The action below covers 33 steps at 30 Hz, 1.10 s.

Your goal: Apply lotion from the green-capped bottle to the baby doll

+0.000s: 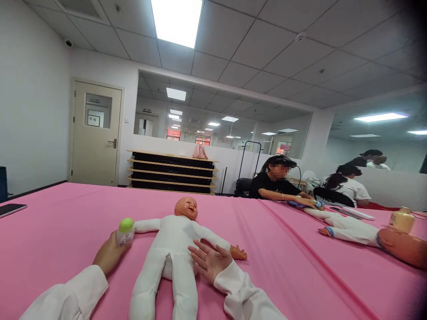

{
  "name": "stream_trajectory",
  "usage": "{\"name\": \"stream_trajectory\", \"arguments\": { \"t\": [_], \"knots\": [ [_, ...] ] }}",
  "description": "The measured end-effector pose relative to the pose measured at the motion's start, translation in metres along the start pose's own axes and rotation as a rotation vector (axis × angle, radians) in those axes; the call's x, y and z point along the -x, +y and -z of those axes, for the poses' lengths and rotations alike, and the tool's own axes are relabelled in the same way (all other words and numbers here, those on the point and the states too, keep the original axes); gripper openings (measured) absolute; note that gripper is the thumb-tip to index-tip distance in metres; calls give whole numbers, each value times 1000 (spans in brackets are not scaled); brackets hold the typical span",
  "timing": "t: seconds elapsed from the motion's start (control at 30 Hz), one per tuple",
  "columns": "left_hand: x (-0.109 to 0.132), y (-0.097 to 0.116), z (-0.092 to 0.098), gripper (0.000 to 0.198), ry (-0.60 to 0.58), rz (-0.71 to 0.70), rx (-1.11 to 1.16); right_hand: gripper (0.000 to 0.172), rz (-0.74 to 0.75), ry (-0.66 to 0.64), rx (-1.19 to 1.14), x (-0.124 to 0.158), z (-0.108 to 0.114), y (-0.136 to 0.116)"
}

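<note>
A baby doll (pixel 175 235) with a white cloth body lies face up on the pink tablecloth (pixel 267 275), its head away from me. On the doll's left side in view, my left hand (pixel 110 253) is closed around a small clear bottle (pixel 125 238) with a green cap, held upright near the doll's hand. My right hand (pixel 211 261) is open, palm turned up and fingers spread, at the right side of the doll's body just below its outstretched arm. Whether its fingertips touch the cloth body I cannot tell.
A second doll (pixel 353 229) lies to the right, beside a golden bottle (pixel 402 220). Across the table a co-worker (pixel 275 182) handles its legs. A phone (pixel 11 210) rests at the left edge. Low shelves (pixel 171 171) stand behind.
</note>
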<state>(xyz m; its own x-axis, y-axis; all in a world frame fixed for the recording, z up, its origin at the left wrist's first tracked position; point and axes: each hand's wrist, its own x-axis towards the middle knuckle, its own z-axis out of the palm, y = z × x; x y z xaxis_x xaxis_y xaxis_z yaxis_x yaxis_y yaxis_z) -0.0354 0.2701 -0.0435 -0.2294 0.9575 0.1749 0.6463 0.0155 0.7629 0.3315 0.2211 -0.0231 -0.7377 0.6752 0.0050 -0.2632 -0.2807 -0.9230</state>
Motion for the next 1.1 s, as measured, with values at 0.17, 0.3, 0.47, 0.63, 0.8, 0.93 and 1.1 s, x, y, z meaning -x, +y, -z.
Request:
{"name": "stream_trajectory", "arguments": {
  "t": [0.17, 0.3, 0.47, 0.63, 0.8, 0.93, 1.1],
  "knots": [
    [-1, -2, 0, 63, -50, 39, 113, 80, -14, -42, 52, -1, 2, 3],
    [-5, -7, -2, 63, -43, 33, 94, 99, 35, -111, 63, -2, 7, 6],
    [-7, -9, -3, 63, -9, -4, 29, 113, 97, -136, 54, -1, 6, 7],
    [-5, -6, -1, 59, -23, -29, 6, 108, 230, -5, 143, -3, 1, 8],
    [-2, -3, 1, 61, -31, -32, 13, 116, 234, -16, 100, -11, -16, 10],
    [1, 0, 6, 73, 44, 36, 80, 124, 218, -54, 17, -13, -25, 11],
    [8, 12, 11, 63, 129, 32, 132, 128, 229, -120, -136, -13, -23, 12]
  ]
}}
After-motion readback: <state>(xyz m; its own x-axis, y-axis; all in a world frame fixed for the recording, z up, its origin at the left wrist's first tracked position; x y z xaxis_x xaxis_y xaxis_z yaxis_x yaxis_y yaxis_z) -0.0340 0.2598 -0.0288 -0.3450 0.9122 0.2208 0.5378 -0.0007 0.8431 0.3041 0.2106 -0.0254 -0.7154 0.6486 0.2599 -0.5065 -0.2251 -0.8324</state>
